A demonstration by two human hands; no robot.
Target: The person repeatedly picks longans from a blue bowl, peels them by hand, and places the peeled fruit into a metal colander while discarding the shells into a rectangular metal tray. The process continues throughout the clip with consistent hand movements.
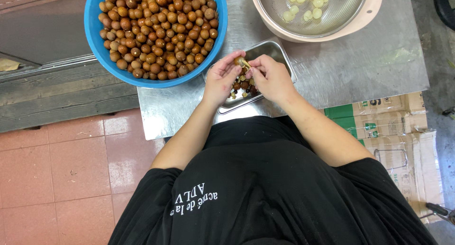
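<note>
I see both hands pinching one brown longan: left hand and right hand meet over the steel tray (shells and seeds below), blue basin of fruit to the left.

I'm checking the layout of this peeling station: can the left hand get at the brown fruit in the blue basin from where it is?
Probably yes: the left hand sits beside the blue basin, which is open-topped, with nothing between them.
</note>
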